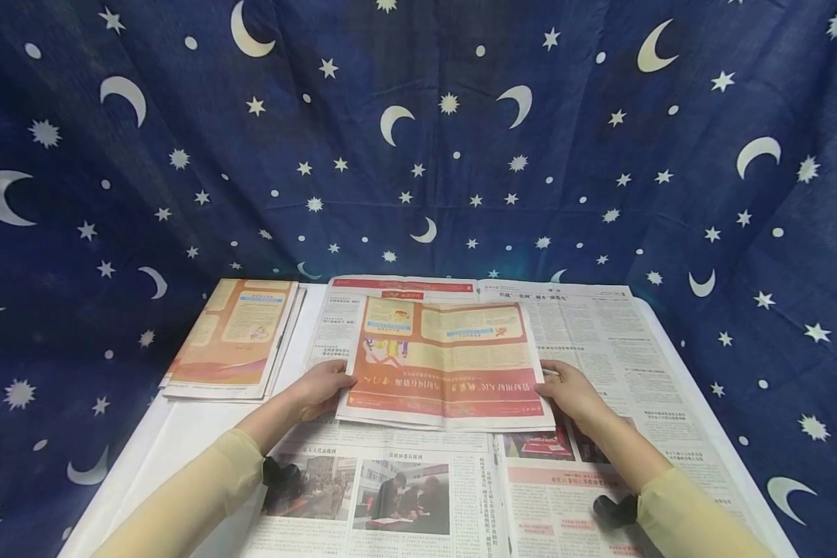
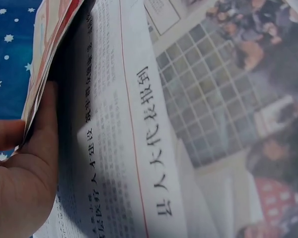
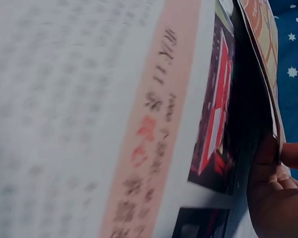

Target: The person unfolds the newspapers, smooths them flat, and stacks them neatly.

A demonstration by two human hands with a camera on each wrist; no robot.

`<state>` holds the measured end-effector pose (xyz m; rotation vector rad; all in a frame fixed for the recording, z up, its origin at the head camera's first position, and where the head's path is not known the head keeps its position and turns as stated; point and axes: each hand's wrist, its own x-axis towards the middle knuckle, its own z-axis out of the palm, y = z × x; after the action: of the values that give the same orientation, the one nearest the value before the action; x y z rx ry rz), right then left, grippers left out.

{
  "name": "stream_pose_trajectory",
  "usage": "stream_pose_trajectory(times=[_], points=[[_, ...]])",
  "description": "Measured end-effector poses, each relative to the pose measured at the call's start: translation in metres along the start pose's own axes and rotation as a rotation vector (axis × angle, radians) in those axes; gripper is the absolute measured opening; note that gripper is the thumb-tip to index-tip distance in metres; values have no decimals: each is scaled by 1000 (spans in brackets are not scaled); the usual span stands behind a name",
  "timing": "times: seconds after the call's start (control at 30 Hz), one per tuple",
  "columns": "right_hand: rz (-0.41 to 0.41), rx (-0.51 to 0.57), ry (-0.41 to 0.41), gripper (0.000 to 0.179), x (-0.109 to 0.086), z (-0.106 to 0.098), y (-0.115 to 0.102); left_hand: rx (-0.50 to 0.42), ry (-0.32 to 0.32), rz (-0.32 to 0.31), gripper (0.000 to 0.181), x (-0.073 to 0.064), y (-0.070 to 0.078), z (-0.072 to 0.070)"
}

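Note:
A folded newspaper (image 1: 446, 364) with a red and orange page is held over a spread newspaper by both hands. At its left edge my left hand (image 1: 324, 390) pinches it between thumb and fingers. My right hand (image 1: 572, 391) grips the opposite edge the same way. In the left wrist view, the thumb and fingers of the left hand (image 2: 25, 163) close on the folded layers, which stand a little above the sheet below. The right wrist view shows the right hand (image 3: 280, 193) pinching the other edge, with a dark gap underneath. The spread newspaper (image 1: 404, 457) carries printed photos and headlines.
A stack of folded newspapers (image 1: 230, 341) lies at the left on the white tabletop (image 1: 174, 442). Behind the table hangs a dark blue cloth (image 1: 363, 186) with moons and stars. Black wrist cameras show by both sleeves.

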<state>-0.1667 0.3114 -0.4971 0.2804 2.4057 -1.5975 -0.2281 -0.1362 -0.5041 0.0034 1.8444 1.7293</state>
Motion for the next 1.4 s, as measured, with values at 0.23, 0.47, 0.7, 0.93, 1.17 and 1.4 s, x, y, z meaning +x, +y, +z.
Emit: stream_pose_trajectory(times=[0.23, 0.47, 0.7, 0.93, 1.17, 1.4], points=[[10, -94, 5, 69, -17, -4, 3, 136, -42, -17, 32, -11, -3, -4], [-38, -208, 28, 65, -23, -4, 9, 371, 62, 19, 48, -17, 1, -2], [-87, -363, 83, 60, -25, -2, 13, 548, 174, 58, 53, -22, 4, 3], [-144, -448, 110, 55, -26, 0, 15, 571, 144, 109, 47, -23, 0, 2], [-175, -451, 98, 49, -27, -1, 15, 672, 147, 220, 49, -27, -3, 2], [-196, -438, 89, 49, -25, -7, 20, 755, 206, 319, 51, -21, -5, -3]])
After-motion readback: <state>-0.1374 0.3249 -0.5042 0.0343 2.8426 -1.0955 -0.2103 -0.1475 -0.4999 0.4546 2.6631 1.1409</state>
